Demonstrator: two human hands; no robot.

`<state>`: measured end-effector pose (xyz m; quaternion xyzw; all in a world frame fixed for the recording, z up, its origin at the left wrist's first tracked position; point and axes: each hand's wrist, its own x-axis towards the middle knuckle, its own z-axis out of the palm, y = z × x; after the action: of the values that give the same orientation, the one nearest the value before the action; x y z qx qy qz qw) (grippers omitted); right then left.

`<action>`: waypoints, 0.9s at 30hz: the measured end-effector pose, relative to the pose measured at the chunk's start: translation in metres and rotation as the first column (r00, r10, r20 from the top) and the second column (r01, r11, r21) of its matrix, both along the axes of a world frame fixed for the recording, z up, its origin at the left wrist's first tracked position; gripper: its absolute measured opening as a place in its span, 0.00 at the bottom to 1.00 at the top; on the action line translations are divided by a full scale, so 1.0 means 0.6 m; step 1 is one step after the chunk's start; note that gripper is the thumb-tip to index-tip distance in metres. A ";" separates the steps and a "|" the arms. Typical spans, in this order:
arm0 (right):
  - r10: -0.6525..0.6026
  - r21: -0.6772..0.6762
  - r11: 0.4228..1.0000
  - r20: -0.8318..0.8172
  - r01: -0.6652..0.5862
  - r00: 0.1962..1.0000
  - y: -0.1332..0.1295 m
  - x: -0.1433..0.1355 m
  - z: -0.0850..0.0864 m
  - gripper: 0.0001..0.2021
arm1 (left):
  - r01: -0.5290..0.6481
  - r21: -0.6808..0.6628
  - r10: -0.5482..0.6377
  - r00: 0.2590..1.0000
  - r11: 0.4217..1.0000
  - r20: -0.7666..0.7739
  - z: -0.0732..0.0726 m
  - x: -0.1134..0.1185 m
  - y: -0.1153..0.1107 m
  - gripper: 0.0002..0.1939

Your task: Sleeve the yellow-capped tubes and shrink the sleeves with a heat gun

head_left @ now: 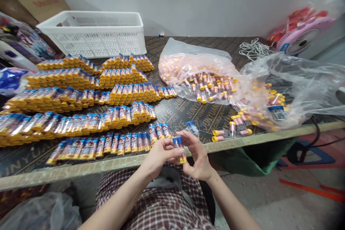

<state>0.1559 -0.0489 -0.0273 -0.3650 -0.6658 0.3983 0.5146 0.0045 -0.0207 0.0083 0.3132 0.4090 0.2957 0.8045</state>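
Note:
In front of my lap, over the table's front edge, my left hand (161, 155) pinches a small plastic tube (178, 147) between thumb and fingers. The tube has a blue-topped printed sleeve and a yellow lower end. Around its right side curls my right hand (198, 156), fingertips by the top and thumb by the yellow end. Just behind my hands lie sleeved tubes (159, 131) and a flat blue-and-clear sleeve (192, 128). Unsleeved tubes with pink contents and yellow caps (232, 128) lie to the right.
Stacked rows of sleeved tubes (78, 124) cover the table's left side. A white plastic basket (99, 39) stands behind them. Clear plastic bags (199, 64) of unsleeved tubes spread across the right. Beyond are a white cable (254, 48) and a pink fan (302, 39).

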 end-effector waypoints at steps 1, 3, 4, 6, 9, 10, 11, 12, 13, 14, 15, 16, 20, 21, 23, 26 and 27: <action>-0.002 0.004 1.000 -0.010 0.002 1.000 0.000 -0.001 0.000 0.41 | 0.000 0.001 0.000 1.000 1.000 -0.003 -0.001 0.000 0.000 0.18; -0.005 0.009 1.000 -0.026 0.006 1.000 0.001 -0.002 -0.001 0.42 | -0.001 0.002 0.001 1.000 1.000 -0.006 -0.002 -0.001 -0.001 0.18; -0.007 0.011 1.000 -0.031 0.007 0.999 0.001 -0.002 -0.001 0.42 | -0.002 0.002 0.002 1.000 1.000 -0.005 -0.002 -0.001 -0.001 0.18; -0.009 0.014 1.000 -0.037 0.009 0.999 0.000 -0.003 -0.003 0.42 | -0.004 0.000 0.004 1.000 1.000 -0.001 -0.002 0.000 -0.002 0.18; -0.005 0.018 1.000 -0.035 0.005 0.999 0.001 -0.005 -0.002 0.41 | -0.013 -0.004 0.013 1.000 1.000 -0.007 0.000 0.003 -0.005 0.20; 0.002 0.019 1.000 -0.035 -0.002 0.999 0.001 -0.006 0.000 0.41 | -0.019 -0.006 0.019 1.000 1.000 -0.016 0.002 0.002 -0.005 0.20; 0.012 0.018 1.000 -0.032 -0.011 0.999 0.002 -0.006 0.003 0.41 | -0.025 -0.006 0.025 0.999 1.000 -0.030 0.003 0.000 -0.004 0.20; 0.020 0.014 1.000 -0.025 -0.019 0.999 0.003 -0.006 0.006 0.41 | -0.036 0.000 0.036 0.998 0.999 -0.054 0.005 -0.005 -0.001 0.21; 0.024 0.011 1.000 -0.017 -0.023 1.000 0.005 -0.005 0.010 0.41 | -0.055 0.016 0.056 0.994 0.998 -0.090 0.006 -0.012 0.003 0.21; 0.017 0.009 1.000 -0.009 -0.017 1.000 0.006 -0.003 0.013 0.40 | -0.083 0.047 0.089 0.986 0.995 -0.142 0.007 -0.022 0.008 0.22; -0.001 0.007 1.000 -0.004 0.001 1.000 0.008 0.001 0.015 0.40 | -0.120 0.096 0.138 0.967 0.988 -0.214 0.007 -0.036 0.014 0.23; -0.028 0.006 1.000 -0.004 0.028 1.000 0.011 0.005 0.016 0.39 | -0.158 0.171 0.205 0.931 0.973 -0.304 0.005 -0.051 0.022 0.25; -0.160 -0.017 0.987 -0.024 0.160 0.987 0.017 0.023 0.010 0.34 | -0.104 0.506 0.451 0.629 0.856 -0.633 -0.016 -0.109 0.048 0.30; -0.184 -0.025 0.983 -0.016 0.184 0.983 0.018 0.026 0.008 0.33 | -0.040 0.541 0.466 0.563 0.840 -0.682 -0.023 -0.118 0.052 0.30; -0.218 -0.036 0.975 0.024 0.218 0.976 0.015 0.032 0.009 0.31 | 0.083 0.554 0.457 0.471 0.828 -0.755 -0.035 -0.127 0.057 0.29; -0.263 -0.016 0.964 0.121 0.267 0.957 0.006 0.045 0.020 0.28 | 0.221 0.539 0.447 0.358 0.812 -0.820 -0.040 -0.128 0.056 0.26; -0.288 -0.002 0.956 0.154 0.292 0.945 0.003 0.053 0.024 0.26 | 0.248 0.535 0.453 0.320 0.808 -0.832 -0.036 -0.125 0.054 0.25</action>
<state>0.1875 -0.0469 -0.0129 -0.4947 -0.6371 0.2975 0.5108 -0.0707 0.0119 -0.0135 0.6229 0.7062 0.2198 0.2548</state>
